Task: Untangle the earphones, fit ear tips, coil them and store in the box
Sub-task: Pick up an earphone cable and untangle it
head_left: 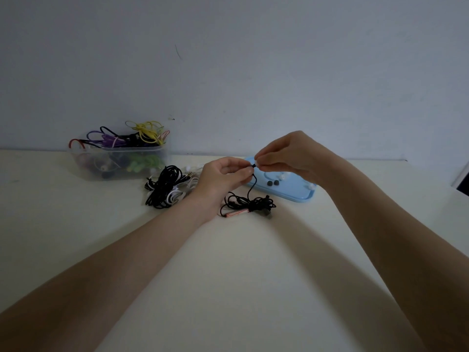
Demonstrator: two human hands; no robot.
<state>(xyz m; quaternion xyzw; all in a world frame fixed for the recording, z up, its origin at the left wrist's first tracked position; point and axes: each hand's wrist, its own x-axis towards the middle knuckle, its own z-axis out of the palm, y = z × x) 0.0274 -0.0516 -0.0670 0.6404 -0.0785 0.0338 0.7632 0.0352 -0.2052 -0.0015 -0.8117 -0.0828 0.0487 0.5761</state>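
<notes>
My left hand (223,176) pinches the earbud end of a black earphone above the table. Its cord (247,201) hangs down into a loose tangle with a pink remote and a plug. My right hand (286,154) pinches a small white ear tip (256,163) right against that earbud. Just behind my hands lies a light blue tray (291,191) holding two dark ear tips (272,183) and some white ones. A clear plastic box (119,158) full of coloured earphones stands at the back left.
A tangled pile of black and white earphones (168,186) lies between the box and my left hand. The wall rises right behind the table's far edge. A dark object shows at the far right edge (463,181).
</notes>
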